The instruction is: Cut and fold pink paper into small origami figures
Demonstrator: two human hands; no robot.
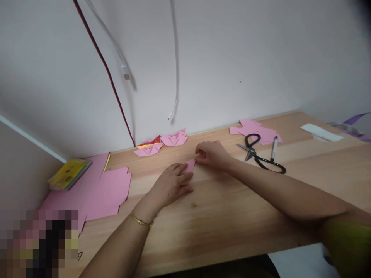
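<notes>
A small folded piece of pink paper (190, 166) lies on the wooden table in front of me, partly hidden under my fingers. My left hand (173, 183), with a gold bangle at the wrist, rests flat with fingers spread, pressing the paper's left side. My right hand (213, 154) has its fingers curled in, with thumb and fingertip pinched at the paper's upper right corner. Behind the hands, against the wall, sit a folded pink paper shape (174, 138) and another pink one (149, 148) with red and yellow parts.
Black-handled scissors (252, 151) lie open to the right, beside a marker (274, 148) and pink paper pieces (257, 131). A white strip (321, 132) lies farther right. Large pink sheets (108, 193) and a yellow packet (69, 173) are at left. Cables (175, 58) hang down the wall.
</notes>
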